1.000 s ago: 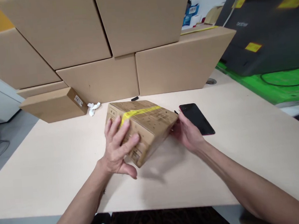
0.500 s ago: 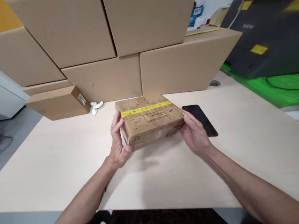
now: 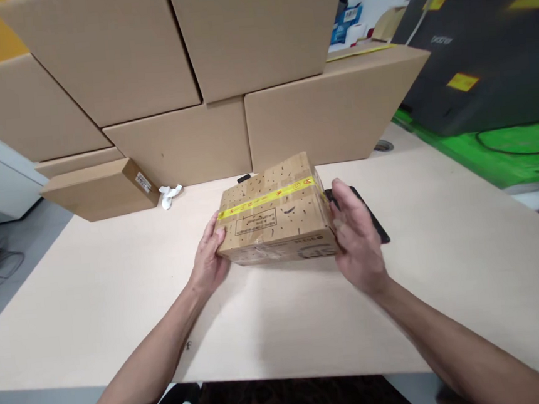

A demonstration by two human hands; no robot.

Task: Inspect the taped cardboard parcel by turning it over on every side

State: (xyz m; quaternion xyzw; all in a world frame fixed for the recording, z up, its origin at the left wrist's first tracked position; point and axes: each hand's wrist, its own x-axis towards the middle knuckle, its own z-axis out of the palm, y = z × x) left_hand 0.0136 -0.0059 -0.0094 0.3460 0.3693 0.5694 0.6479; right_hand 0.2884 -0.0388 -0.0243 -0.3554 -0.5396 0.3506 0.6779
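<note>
A cardboard box [image 3: 294, 220] with yellow tape across its top is held tilted over the table, its right end higher. Dark specks and a printed frame mark its top, and part of a logo shows on the near side. My left hand [image 3: 209, 252] grips the left end, thumb on the top edge and the other fingers partly hidden. My right hand [image 3: 358, 238] is against the right end, somewhat blurred, with its fingers curled along that side. Behind the right hand lies a black phone [image 3: 378, 225], partly covered.
Large cardboard boxes [image 3: 177, 144] are stacked along the back of the table [image 3: 119, 316]. A smaller flat box [image 3: 89, 191] stands at the left, beside crumpled white paper [image 3: 169, 195]. A small black object [image 3: 243, 178] lies behind the held box. Dark equipment [image 3: 468, 52] stands at right on a green surface [image 3: 473, 162].
The box has turned and its right end has risen, showing more of the near side. My right hand has shifted up along its end. The small black object behind has come into view.
</note>
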